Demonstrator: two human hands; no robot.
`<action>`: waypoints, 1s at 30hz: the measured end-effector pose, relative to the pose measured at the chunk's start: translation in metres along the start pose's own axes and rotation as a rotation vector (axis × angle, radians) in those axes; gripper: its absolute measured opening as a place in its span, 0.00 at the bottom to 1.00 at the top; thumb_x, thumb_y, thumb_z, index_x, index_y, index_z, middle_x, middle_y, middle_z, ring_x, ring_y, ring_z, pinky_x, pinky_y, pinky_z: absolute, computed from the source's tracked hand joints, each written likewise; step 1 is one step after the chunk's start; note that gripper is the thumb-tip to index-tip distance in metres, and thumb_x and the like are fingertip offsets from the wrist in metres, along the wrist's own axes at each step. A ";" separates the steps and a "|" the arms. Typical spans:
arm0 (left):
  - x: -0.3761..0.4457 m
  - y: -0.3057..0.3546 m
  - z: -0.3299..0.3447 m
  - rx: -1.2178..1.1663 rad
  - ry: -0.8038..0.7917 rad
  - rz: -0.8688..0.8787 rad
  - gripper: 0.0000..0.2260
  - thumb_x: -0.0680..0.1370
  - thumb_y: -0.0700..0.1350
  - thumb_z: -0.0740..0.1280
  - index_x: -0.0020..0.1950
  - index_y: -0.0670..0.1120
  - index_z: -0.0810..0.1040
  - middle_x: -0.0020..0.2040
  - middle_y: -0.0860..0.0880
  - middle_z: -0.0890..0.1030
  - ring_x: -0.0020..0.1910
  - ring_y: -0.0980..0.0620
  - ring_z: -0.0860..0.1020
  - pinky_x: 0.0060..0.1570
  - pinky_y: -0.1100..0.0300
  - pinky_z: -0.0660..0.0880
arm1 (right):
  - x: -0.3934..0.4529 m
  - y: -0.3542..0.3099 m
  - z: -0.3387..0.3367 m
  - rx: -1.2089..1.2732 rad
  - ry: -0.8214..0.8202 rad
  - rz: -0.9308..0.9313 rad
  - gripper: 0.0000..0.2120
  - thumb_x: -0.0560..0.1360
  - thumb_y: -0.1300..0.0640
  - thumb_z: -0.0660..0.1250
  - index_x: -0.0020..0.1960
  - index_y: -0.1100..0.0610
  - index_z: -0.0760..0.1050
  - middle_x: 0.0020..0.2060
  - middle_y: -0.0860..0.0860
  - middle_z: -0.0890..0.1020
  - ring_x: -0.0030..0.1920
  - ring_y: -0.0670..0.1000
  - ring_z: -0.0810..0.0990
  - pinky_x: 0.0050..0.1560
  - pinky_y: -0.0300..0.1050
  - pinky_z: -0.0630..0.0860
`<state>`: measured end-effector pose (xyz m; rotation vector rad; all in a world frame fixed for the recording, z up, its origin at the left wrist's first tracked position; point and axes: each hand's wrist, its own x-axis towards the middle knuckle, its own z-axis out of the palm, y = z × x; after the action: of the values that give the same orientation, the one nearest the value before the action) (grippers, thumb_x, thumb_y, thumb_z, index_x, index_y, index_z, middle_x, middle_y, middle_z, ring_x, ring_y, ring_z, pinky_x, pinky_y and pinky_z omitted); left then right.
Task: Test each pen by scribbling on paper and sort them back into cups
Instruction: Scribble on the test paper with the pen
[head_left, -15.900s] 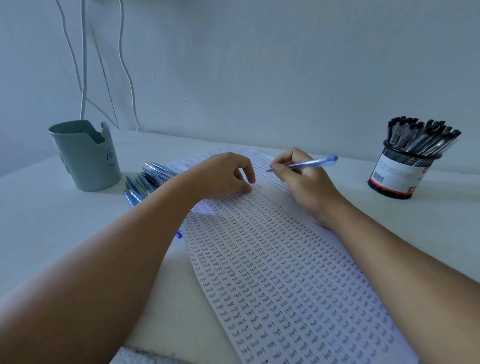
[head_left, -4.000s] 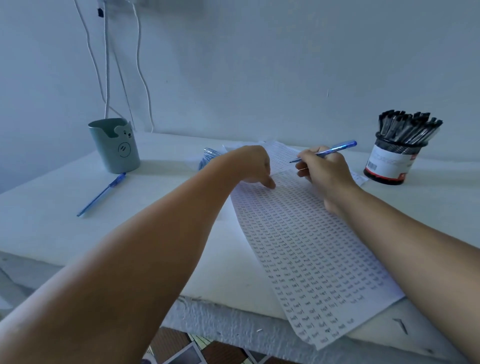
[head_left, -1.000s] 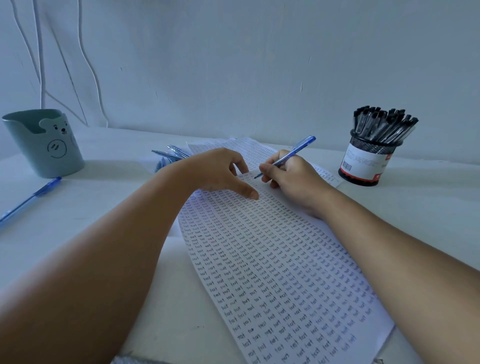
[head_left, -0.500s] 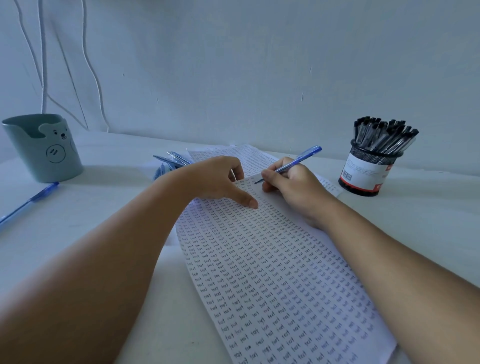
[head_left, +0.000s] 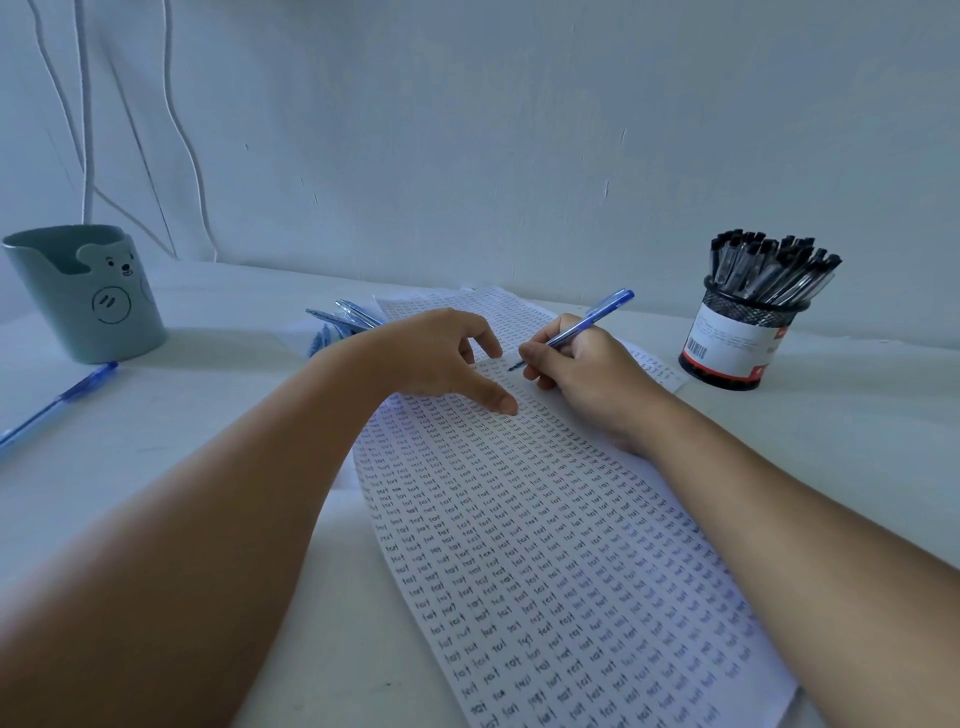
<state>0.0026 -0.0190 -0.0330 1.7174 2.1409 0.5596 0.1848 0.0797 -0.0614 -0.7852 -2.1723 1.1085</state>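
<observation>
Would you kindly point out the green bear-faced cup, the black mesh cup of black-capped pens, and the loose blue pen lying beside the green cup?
Green bear-faced cup (head_left: 98, 306), head view, front wall.
Black mesh cup of black-capped pens (head_left: 737, 340), head view, white label.
Loose blue pen (head_left: 62, 402), head view, mid-barrel.

Bare bench (head_left: 218, 431) lies open between the green cup (head_left: 85, 296) at far left and the paper (head_left: 545, 545), broken only by a loose blue pen (head_left: 57, 402) lying near the cup's base. A heap of blue pens (head_left: 343, 322) sits just behind the left hand (head_left: 436, 353), crowding that side. Right of the right hand (head_left: 587, 369), the bench is free up to the mesh cup (head_left: 737, 343) bristling with black pens (head_left: 769, 270). The wall (head_left: 467, 130) closes the back.
</observation>
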 end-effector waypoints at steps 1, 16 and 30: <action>0.000 0.000 0.000 0.001 0.001 0.002 0.33 0.64 0.65 0.79 0.66 0.59 0.76 0.55 0.56 0.76 0.52 0.59 0.75 0.46 0.60 0.70 | 0.000 0.000 0.000 -0.003 -0.002 0.001 0.06 0.83 0.49 0.68 0.52 0.51 0.78 0.42 0.46 0.87 0.43 0.46 0.82 0.56 0.52 0.80; -0.002 0.002 0.000 0.008 -0.003 0.009 0.33 0.65 0.65 0.79 0.66 0.59 0.76 0.55 0.56 0.76 0.52 0.59 0.75 0.46 0.60 0.70 | 0.002 0.002 0.001 -0.031 -0.010 0.004 0.06 0.82 0.48 0.67 0.52 0.50 0.78 0.41 0.43 0.86 0.43 0.44 0.81 0.57 0.51 0.78; -0.002 0.002 0.000 0.001 -0.008 0.005 0.32 0.65 0.65 0.79 0.66 0.59 0.76 0.54 0.56 0.76 0.51 0.58 0.76 0.46 0.59 0.71 | 0.003 0.002 0.001 -0.068 -0.008 -0.007 0.06 0.83 0.49 0.67 0.52 0.51 0.79 0.40 0.44 0.87 0.38 0.35 0.80 0.52 0.45 0.76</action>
<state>0.0041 -0.0205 -0.0320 1.7234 2.1325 0.5521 0.1828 0.0818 -0.0628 -0.8032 -2.2280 1.0412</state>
